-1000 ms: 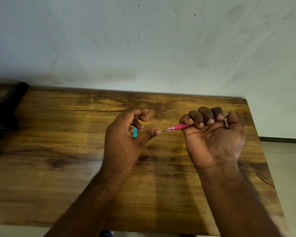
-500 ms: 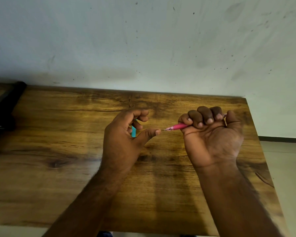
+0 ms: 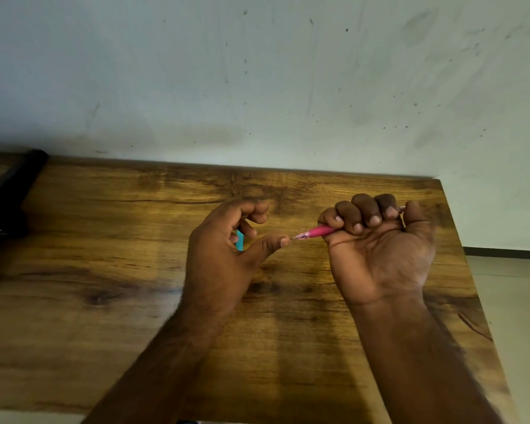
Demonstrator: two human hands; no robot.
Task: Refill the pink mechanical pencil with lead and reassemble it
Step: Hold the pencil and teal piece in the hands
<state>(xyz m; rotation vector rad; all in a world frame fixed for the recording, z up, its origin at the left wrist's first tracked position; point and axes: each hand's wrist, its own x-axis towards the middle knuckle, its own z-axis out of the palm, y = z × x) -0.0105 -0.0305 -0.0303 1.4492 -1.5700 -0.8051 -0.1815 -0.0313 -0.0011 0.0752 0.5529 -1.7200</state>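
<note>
A dark object (image 3: 0, 209) sat at the desk's (image 3: 104, 332) left edge. The left hand (image 3: 224, 255) hovered above the wood, its curled fingers holding a small teal piece (image 3: 240, 240), thumb stretched toward the pencil's tip, touching or nearly so. The pink mechanical pencil (image 3: 317, 231) lay crosswise in the right hand (image 3: 380, 249), whose grip was a fist wrapped round the barrel; only the tip end stuck out leftward, and a bit of the back end showed beside the thumb

The head camera looks forward and down, close over a wooden table (image 3: 104, 316) against a wall (image 3: 257, 71).
</note>
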